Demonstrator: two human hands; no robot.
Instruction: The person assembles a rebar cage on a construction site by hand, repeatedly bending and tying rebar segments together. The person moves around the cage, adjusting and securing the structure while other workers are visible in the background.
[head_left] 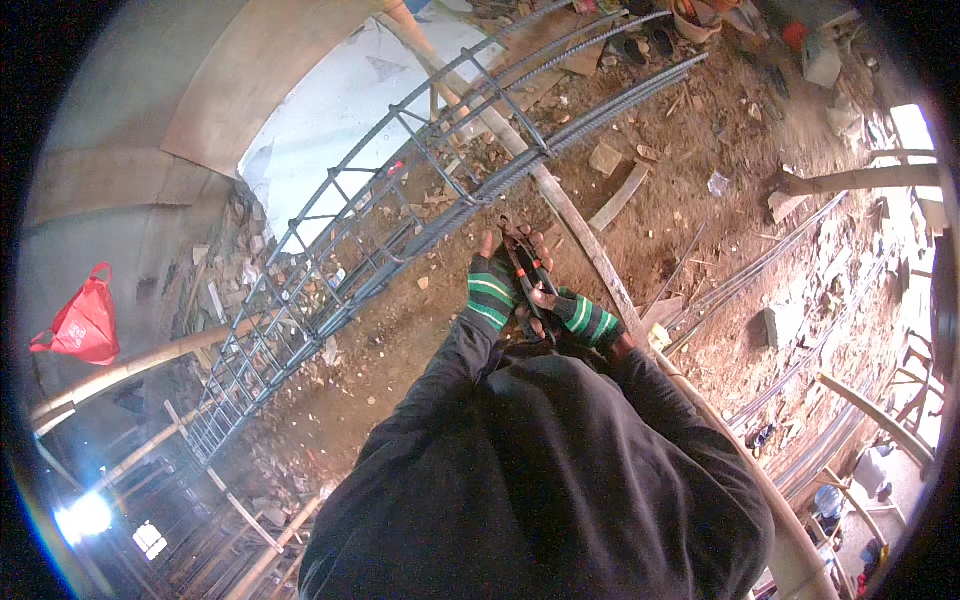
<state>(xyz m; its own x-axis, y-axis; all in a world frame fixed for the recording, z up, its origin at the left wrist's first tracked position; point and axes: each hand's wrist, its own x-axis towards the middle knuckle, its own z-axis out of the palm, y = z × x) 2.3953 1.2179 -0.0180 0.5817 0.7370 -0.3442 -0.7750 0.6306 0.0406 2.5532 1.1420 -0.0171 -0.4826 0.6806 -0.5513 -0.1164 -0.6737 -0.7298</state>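
A pair of pincers [527, 262] with dark handles and orange bands is between my hands, jaws pointing away from me. My left hand [494, 264], in a green and black striped glove with bare fingertips, supports the pincers from the left; its thumb sticks out and the other fingers partly hide behind the tool. My right hand [548, 298], in a matching glove, closes on the handles from the right. Just beyond my hands runs a long rebar cage [405, 245] of lengthwise bars and square stirrups. The pincers' tip is near its closest bars, apparently not touching them.
A wooden pole [575, 225] slants past my right side under the cage. Another pole [140, 368] crosses at left, near a red plastic bag [83, 318]. Loose rebar [765, 262] lies at right on dirt strewn with rubble. A white sheet [325, 120] stands behind the cage.
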